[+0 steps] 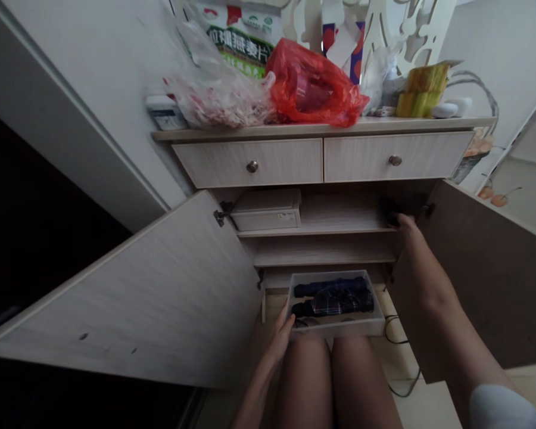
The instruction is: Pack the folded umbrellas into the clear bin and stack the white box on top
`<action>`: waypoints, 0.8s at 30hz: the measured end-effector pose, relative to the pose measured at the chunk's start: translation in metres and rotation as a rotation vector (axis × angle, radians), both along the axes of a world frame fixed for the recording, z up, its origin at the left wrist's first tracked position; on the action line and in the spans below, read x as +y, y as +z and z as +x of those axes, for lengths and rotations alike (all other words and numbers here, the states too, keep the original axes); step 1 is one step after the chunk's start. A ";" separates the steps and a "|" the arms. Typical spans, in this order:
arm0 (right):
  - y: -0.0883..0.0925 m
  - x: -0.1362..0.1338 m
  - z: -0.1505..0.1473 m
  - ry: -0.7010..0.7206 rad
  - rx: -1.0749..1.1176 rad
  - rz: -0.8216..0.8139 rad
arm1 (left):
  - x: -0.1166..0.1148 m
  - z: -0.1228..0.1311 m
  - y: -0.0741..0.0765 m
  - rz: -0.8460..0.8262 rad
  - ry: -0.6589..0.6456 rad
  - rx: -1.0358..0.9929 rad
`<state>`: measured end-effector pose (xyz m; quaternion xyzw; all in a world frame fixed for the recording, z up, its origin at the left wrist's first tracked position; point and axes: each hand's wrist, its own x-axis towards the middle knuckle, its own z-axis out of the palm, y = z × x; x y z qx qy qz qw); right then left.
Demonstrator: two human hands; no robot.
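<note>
A clear plastic box rests over my knees, and my left hand grips its left side. Inside it lie a dark blue rolled bundle and a plaid one, which look like folded umbrellas. My right hand reaches into the right end of the cabinet's upper shelf. Its fingers close around a dark object, too blurred and shadowed to name. A lidded white box sits at the left end of that shelf.
Both cabinet doors, the left door and the right door, stand open. On the cabinet top are a red plastic bag, an oatmeal bag and a yellow pack. A black cable lies on the floor at right.
</note>
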<state>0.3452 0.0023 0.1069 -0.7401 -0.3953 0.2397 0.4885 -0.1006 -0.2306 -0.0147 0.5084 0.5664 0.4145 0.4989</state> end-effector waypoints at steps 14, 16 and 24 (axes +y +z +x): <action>-0.027 -0.170 -0.057 0.739 0.440 -0.021 | -0.001 -0.001 -0.002 0.031 0.007 -0.039; -0.024 -0.187 -0.065 0.921 0.340 -0.078 | -0.002 -0.001 0.001 0.018 0.000 -0.039; -0.022 -0.205 -0.083 1.362 -0.003 -0.173 | -0.004 0.001 -0.006 0.046 0.034 -0.040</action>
